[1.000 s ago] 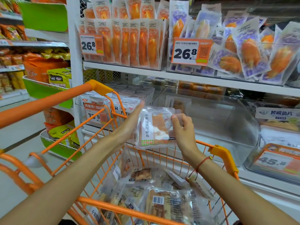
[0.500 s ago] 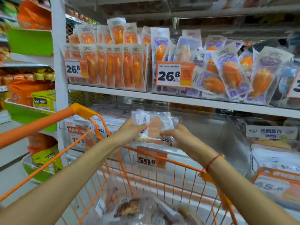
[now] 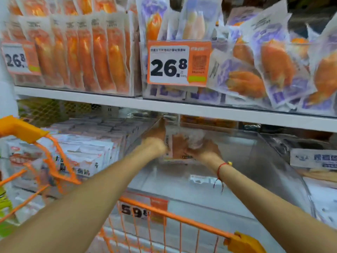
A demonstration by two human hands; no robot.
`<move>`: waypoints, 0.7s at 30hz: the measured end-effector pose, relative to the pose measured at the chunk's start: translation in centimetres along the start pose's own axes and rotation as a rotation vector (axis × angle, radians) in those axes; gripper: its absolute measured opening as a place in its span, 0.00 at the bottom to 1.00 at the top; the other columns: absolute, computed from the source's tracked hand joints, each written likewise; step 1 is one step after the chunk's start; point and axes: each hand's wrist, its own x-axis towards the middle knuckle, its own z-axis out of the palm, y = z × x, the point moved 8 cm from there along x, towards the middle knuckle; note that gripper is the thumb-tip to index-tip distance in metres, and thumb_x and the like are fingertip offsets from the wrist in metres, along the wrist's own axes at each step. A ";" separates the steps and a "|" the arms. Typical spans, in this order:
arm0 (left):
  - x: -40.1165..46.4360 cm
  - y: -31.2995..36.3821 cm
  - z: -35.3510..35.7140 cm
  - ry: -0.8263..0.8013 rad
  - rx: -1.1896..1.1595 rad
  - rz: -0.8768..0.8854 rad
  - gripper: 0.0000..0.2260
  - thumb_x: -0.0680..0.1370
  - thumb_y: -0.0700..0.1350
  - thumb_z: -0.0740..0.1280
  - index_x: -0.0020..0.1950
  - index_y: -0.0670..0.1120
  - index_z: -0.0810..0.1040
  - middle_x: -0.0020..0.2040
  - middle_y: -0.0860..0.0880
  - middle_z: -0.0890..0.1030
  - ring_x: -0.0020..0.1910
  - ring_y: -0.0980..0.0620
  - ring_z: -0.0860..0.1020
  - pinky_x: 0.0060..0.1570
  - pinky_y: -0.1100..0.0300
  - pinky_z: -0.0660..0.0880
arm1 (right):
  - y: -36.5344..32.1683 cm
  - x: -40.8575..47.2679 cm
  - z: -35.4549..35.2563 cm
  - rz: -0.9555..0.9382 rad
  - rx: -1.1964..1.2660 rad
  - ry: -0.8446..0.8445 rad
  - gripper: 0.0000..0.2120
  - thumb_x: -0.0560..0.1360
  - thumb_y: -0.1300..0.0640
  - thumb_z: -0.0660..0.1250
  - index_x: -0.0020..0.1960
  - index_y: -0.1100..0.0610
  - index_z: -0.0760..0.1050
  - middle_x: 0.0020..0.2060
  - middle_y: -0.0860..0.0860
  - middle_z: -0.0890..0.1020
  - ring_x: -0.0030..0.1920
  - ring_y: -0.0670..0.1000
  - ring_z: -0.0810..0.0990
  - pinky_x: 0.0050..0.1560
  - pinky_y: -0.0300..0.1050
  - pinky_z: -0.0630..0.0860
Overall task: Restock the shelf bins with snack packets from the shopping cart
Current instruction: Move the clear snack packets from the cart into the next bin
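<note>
Both hands hold one clear snack packet (image 3: 179, 143) with orange contents, deep inside a clear plastic shelf bin (image 3: 269, 167) under the white shelf board. My left hand (image 3: 155, 141) grips the packet's left edge. My right hand (image 3: 204, 152) holds it from below and from the right. The picture is blurred here, so the fingers are hard to make out. The orange wire shopping cart (image 3: 164, 214) stands between me and the shelf; its contents are out of view.
A white shelf board (image 3: 182, 108) runs just above my hands. Above it stand bins of orange packets (image 3: 91, 52) and purple packets (image 3: 264, 70) with 26.8 price tags. A full bin of white packets (image 3: 87, 154) sits left; a 59.8 tag (image 3: 135, 210) hangs below.
Both hands moved forward with the packet, from above the cart into the clear bin under the shelf board. The view moved closer to the shelf.
</note>
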 end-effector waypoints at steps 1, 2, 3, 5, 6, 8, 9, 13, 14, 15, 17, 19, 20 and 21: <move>0.7 -0.1 0.3 0.014 0.110 -0.014 0.46 0.75 0.45 0.71 0.78 0.47 0.38 0.71 0.39 0.68 0.65 0.41 0.73 0.59 0.53 0.72 | 0.2 0.5 0.2 0.009 -0.107 0.017 0.18 0.72 0.42 0.70 0.49 0.57 0.76 0.50 0.55 0.80 0.53 0.58 0.80 0.45 0.45 0.72; 1.2 -0.2 0.6 0.035 0.222 -0.033 0.44 0.76 0.45 0.69 0.78 0.47 0.38 0.70 0.39 0.70 0.64 0.42 0.74 0.57 0.53 0.72 | 0.2 0.7 0.4 -0.005 -0.183 0.027 0.20 0.72 0.40 0.69 0.48 0.58 0.76 0.51 0.56 0.81 0.53 0.58 0.80 0.43 0.44 0.72; 1.7 -0.1 0.8 0.058 0.323 -0.049 0.42 0.77 0.45 0.68 0.78 0.46 0.39 0.67 0.39 0.72 0.62 0.42 0.75 0.54 0.53 0.73 | 0.4 1.2 0.8 -0.007 -0.229 0.024 0.21 0.72 0.39 0.69 0.45 0.58 0.75 0.52 0.57 0.82 0.52 0.58 0.81 0.41 0.44 0.71; 2.2 0.2 1.2 0.095 0.443 -0.046 0.37 0.80 0.43 0.64 0.78 0.43 0.41 0.62 0.41 0.76 0.58 0.43 0.77 0.47 0.54 0.72 | 0.8 2.1 1.5 0.002 -0.291 0.022 0.22 0.70 0.37 0.70 0.42 0.57 0.73 0.52 0.57 0.82 0.51 0.58 0.81 0.41 0.44 0.73; 2.4 0.3 1.5 0.100 0.476 -0.042 0.33 0.81 0.40 0.61 0.78 0.42 0.43 0.61 0.41 0.76 0.58 0.44 0.77 0.46 0.54 0.72 | 1.0 2.5 1.8 -0.001 -0.329 0.021 0.24 0.69 0.36 0.70 0.45 0.58 0.75 0.53 0.58 0.81 0.52 0.59 0.81 0.44 0.45 0.75; 2.7 0.4 2.2 0.095 0.521 -0.036 0.29 0.81 0.36 0.58 0.78 0.40 0.46 0.63 0.40 0.75 0.62 0.43 0.75 0.51 0.54 0.73 | 1.3 3.0 2.4 -0.002 -0.394 0.020 0.28 0.69 0.35 0.69 0.53 0.59 0.77 0.56 0.58 0.80 0.55 0.59 0.79 0.49 0.47 0.76; 2.6 0.5 2.2 0.106 0.539 -0.029 0.28 0.80 0.35 0.59 0.77 0.39 0.50 0.65 0.40 0.73 0.65 0.43 0.72 0.53 0.54 0.72 | 1.4 3.0 2.7 0.003 -0.399 0.013 0.27 0.70 0.36 0.68 0.54 0.59 0.77 0.55 0.57 0.80 0.54 0.59 0.79 0.49 0.47 0.76; 1.7 1.3 2.1 0.193 0.741 0.052 0.21 0.80 0.41 0.60 0.72 0.40 0.59 0.72 0.41 0.62 0.74 0.43 0.57 0.64 0.54 0.64 | 2.4 3.0 4.9 0.032 -0.250 -0.038 0.29 0.73 0.38 0.66 0.60 0.62 0.73 0.54 0.57 0.81 0.52 0.60 0.81 0.50 0.48 0.79; 1.7 1.3 2.0 0.205 0.829 0.080 0.22 0.81 0.45 0.60 0.72 0.40 0.60 0.73 0.41 0.59 0.75 0.44 0.55 0.67 0.54 0.61 | 2.6 3.1 5.3 0.055 -0.198 -0.043 0.33 0.73 0.39 0.66 0.66 0.63 0.68 0.56 0.58 0.80 0.53 0.60 0.80 0.53 0.51 0.79; 1.7 1.1 2.0 0.214 0.895 0.100 0.23 0.81 0.48 0.61 0.72 0.41 0.60 0.74 0.42 0.58 0.75 0.44 0.54 0.68 0.54 0.59 | 2.8 3.1 5.7 0.083 -0.155 -0.055 0.37 0.74 0.42 0.67 0.72 0.65 0.60 0.59 0.59 0.79 0.55 0.60 0.80 0.55 0.53 0.79; 1.4 1.0 1.5 0.249 0.940 0.142 0.25 0.80 0.49 0.62 0.72 0.41 0.59 0.72 0.43 0.60 0.73 0.44 0.57 0.67 0.54 0.59 | 2.8 2.8 6.2 0.127 -0.115 -0.089 0.44 0.75 0.50 0.67 0.76 0.67 0.43 0.63 0.60 0.76 0.58 0.60 0.79 0.57 0.53 0.78; 0.8 1.7 1.1 0.277 0.904 0.220 0.24 0.79 0.45 0.62 0.72 0.40 0.58 0.70 0.43 0.63 0.71 0.44 0.60 0.66 0.54 0.60 | 2.8 2.6 6.4 0.155 -0.089 -0.093 0.46 0.76 0.55 0.67 0.75 0.67 0.36 0.65 0.61 0.74 0.60 0.60 0.78 0.57 0.49 0.77; 0.4 2.2 1.1 0.273 0.872 0.272 0.22 0.80 0.42 0.61 0.71 0.39 0.58 0.69 0.43 0.64 0.71 0.44 0.61 0.65 0.54 0.61 | 2.6 2.4 6.4 0.161 -0.063 -0.088 0.47 0.76 0.53 0.67 0.75 0.67 0.35 0.65 0.60 0.74 0.59 0.59 0.78 0.55 0.47 0.77; 0.1 2.7 1.1 0.253 0.841 0.319 0.20 0.80 0.41 0.59 0.71 0.40 0.60 0.69 0.43 0.65 0.70 0.43 0.63 0.64 0.54 0.62 | 2.4 2.1 6.3 0.171 -0.030 -0.083 0.48 0.76 0.50 0.67 0.75 0.66 0.34 0.65 0.60 0.73 0.59 0.59 0.78 0.53 0.47 0.76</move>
